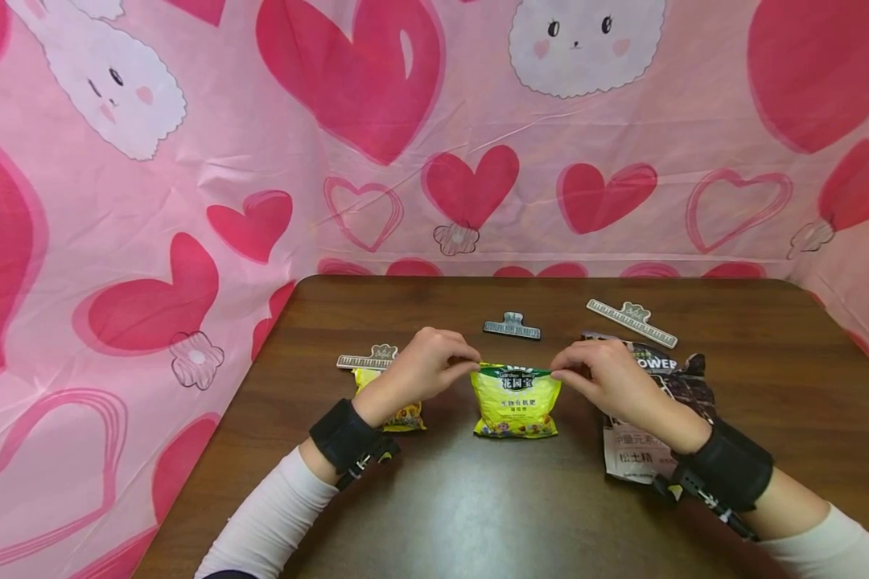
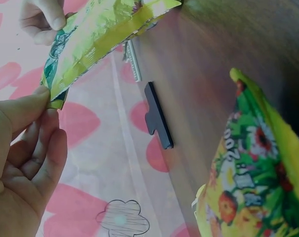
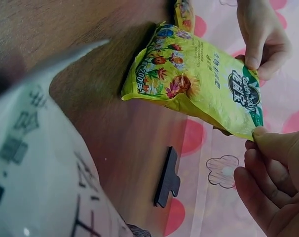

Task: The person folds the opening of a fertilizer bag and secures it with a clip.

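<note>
A yellow fertilizer bag with a green band along its top stands in the middle of the table. My left hand pinches its top left corner between thumb and fingers. At the opposite corner, my right hand pinches the bag the same way. The top edge is stretched between both hands and looks folded over in the head view. In the right wrist view the flower-printed front of the yellow bag shows, with the right hand at its near corner. The left wrist view shows the left hand's thumb on the green edge.
Left, behind the left forearm, lies another yellow bag with a pale clip at its top. A dark clip lies behind the middle bag. Right are a black-and-white bag, partly under the right arm, and a long pale clip.
</note>
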Demonstrator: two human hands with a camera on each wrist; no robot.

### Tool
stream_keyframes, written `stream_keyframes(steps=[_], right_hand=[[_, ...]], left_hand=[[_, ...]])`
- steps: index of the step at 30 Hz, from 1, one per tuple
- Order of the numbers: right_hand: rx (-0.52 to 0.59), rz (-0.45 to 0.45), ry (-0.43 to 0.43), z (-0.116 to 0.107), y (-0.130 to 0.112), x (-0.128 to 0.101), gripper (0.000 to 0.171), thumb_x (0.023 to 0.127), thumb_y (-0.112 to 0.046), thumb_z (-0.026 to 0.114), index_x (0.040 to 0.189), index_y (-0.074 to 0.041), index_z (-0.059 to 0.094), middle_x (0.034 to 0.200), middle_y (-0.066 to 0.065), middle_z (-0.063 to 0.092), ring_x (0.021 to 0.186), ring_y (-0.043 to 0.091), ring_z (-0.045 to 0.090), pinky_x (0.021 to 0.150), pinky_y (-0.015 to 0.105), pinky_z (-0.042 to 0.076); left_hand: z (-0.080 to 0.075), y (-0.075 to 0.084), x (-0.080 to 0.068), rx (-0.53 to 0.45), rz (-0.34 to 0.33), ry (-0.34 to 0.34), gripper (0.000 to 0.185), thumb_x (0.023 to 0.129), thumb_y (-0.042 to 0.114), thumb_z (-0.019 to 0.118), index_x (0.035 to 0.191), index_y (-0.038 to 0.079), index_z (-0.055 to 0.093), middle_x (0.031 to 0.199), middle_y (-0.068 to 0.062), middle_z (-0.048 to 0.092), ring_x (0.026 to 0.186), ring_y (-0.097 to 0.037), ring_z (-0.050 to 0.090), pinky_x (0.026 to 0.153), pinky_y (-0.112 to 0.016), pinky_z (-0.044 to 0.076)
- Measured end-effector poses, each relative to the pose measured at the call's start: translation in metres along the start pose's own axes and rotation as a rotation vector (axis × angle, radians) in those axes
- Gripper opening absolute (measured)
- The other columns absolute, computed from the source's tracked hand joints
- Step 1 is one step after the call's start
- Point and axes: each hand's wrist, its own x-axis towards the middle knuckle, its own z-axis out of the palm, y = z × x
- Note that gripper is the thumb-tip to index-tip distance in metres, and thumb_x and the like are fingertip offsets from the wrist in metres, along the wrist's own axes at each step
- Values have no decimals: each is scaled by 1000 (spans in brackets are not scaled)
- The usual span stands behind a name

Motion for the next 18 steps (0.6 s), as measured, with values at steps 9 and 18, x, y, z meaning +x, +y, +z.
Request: stream_keyframes(steps=[9,18], right_hand=[[29,-17,24,-2,-1,4,12,81,-6,78,86,-16,76,80,-7,72,67,0,60,58,22,47],[41,-18,22,-4,0,7,13,81,-4,78,88,-16,76,82,-5,73,68,0,60,57,22,48]], left_hand=[[-6,1,1,41,-18,-4,12,90,17,72,98,11,79,87,-1,76,76,-9,70,73,-22,55],[-7,-1,1,26,10,18,12,90,13,72,98,9,79,89,-3,76,77,-10,71,72,-21,56]])
